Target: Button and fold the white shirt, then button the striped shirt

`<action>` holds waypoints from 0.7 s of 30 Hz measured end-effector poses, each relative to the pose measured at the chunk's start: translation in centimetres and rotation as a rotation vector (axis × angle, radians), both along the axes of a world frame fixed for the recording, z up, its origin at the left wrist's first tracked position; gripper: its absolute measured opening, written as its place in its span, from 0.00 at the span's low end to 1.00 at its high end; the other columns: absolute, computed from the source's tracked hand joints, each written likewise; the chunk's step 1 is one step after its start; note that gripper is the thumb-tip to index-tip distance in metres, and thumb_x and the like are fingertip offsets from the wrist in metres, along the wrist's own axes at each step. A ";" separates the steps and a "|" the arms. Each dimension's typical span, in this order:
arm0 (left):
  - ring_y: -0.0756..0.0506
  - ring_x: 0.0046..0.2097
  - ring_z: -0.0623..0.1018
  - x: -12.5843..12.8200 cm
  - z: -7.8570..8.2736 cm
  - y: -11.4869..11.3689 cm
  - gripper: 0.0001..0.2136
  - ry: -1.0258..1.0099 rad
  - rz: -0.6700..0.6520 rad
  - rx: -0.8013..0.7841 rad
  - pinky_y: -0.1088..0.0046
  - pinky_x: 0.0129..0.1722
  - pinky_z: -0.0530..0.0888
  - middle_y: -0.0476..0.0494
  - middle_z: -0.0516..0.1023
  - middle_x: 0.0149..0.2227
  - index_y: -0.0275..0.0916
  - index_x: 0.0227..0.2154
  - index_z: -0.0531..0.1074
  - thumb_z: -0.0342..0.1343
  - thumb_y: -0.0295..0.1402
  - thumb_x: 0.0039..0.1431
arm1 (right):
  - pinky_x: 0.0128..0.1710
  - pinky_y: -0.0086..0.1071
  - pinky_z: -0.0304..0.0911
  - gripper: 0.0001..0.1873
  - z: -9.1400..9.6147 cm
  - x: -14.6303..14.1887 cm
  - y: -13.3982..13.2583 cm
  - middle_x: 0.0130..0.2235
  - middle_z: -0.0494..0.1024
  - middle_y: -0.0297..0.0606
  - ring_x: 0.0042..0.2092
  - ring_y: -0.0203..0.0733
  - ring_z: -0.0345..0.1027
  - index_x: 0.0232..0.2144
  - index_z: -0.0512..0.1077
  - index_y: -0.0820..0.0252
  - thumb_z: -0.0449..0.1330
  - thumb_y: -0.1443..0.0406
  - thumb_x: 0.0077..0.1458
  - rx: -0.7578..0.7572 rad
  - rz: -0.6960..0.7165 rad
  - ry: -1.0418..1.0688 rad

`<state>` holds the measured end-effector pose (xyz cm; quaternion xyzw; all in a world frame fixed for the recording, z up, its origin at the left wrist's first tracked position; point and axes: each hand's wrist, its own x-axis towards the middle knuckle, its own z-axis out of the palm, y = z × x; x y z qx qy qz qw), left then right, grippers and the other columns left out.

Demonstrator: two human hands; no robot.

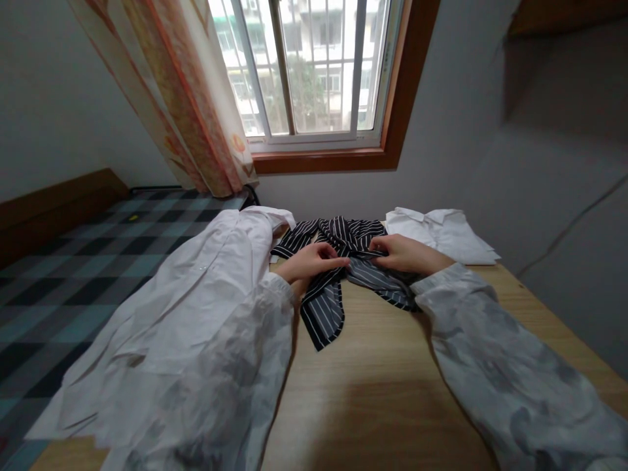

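Note:
A black-and-white striped garment [338,229] lies bunched on the wooden table [377,366], its lower ends spread apart with the greyer inner side showing. My left hand [314,261] pinches the cloth near its middle, fingertips pointing right. From the other side, my right hand [400,253] grips a fold of the same garment with thumb and fingers. A small gap separates the two hands. What kind of garment it is cannot be made out for sure.
A white shirt [210,275] is laid out along the left, partly under my left sleeve. Beyond my right hand sits a folded white shirt [436,229]. A checked bed [63,288] adjoins the table's left side. The window [318,72] and curtain [181,98] are behind.

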<state>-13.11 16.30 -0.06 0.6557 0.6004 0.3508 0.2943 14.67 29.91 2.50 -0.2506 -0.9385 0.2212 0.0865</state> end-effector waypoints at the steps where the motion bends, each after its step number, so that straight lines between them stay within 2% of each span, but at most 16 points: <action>1: 0.45 0.33 0.77 -0.4 0.4 -0.2 0.22 0.072 -0.045 -0.004 0.69 0.33 0.69 0.45 0.83 0.33 0.41 0.35 0.83 0.77 0.54 0.51 | 0.36 0.36 0.62 0.08 0.0 0.0 0.1 0.38 0.85 0.39 0.37 0.47 0.75 0.41 0.80 0.55 0.67 0.65 0.57 -0.001 0.001 0.028; 3: 0.46 0.28 0.73 -1.3 1.0 -0.6 0.19 0.181 -0.111 0.005 0.70 0.28 0.65 0.49 0.80 0.28 0.43 0.32 0.82 0.80 0.48 0.46 | 0.35 0.37 0.62 0.08 0.1 0.1 0.4 0.36 0.85 0.39 0.36 0.48 0.74 0.40 0.81 0.53 0.68 0.63 0.55 0.004 0.008 0.076; 7: 0.48 0.26 0.72 -2.4 1.8 -0.9 0.07 0.292 -0.121 0.011 0.71 0.26 0.62 0.51 0.78 0.25 0.44 0.27 0.80 0.72 0.37 0.52 | 0.34 0.38 0.65 0.10 0.8 1.4 1.3 0.37 0.86 0.39 0.35 0.48 0.75 0.40 0.82 0.52 0.68 0.64 0.54 -0.050 0.062 0.099; 10: 0.48 0.27 0.74 -2.9 2.6 -1.0 0.07 0.241 -0.071 0.078 0.73 0.27 0.64 0.50 0.80 0.26 0.43 0.29 0.81 0.69 0.39 0.57 | 0.37 0.39 0.69 0.08 1.6 2.9 2.1 0.38 0.86 0.40 0.36 0.49 0.75 0.38 0.82 0.52 0.68 0.66 0.55 -0.099 0.011 0.084; 13: 0.47 0.28 0.76 -3.0 4.0 -1.3 0.10 0.171 0.023 0.169 0.73 0.27 0.67 0.47 0.82 0.27 0.41 0.32 0.85 0.70 0.42 0.59 | 0.41 0.40 0.70 0.02 2.4 4.0 2.7 0.35 0.84 0.41 0.38 0.51 0.76 0.34 0.81 0.52 0.67 0.63 0.59 -0.095 -0.049 0.089; 16: 0.46 0.30 0.78 -2.4 5.6 -2.0 0.11 0.189 0.066 0.240 0.73 0.28 0.69 0.44 0.85 0.29 0.40 0.34 0.89 0.71 0.43 0.60 | 0.41 0.39 0.69 0.07 3.0 4.3 2.6 0.35 0.82 0.40 0.38 0.50 0.75 0.37 0.81 0.53 0.68 0.57 0.62 -0.067 -0.069 0.152; 19: 0.46 0.31 0.79 -1.3 6.7 -2.6 0.13 0.205 0.016 0.260 0.72 0.30 0.71 0.43 0.87 0.31 0.41 0.38 0.90 0.71 0.45 0.63 | 0.38 0.38 0.65 0.15 3.5 3.3 1.4 0.35 0.82 0.37 0.36 0.47 0.73 0.43 0.81 0.53 0.67 0.49 0.65 -0.095 -0.026 0.240; 21: 0.45 0.33 0.81 -0.6 6.9 -2.7 0.12 0.190 -0.085 0.228 0.71 0.33 0.73 0.43 0.89 0.35 0.42 0.41 0.91 0.69 0.44 0.65 | 0.37 0.37 0.63 0.18 3.8 2.2 0.0 0.34 0.81 0.37 0.35 0.45 0.71 0.41 0.81 0.53 0.65 0.46 0.68 -0.128 0.051 0.284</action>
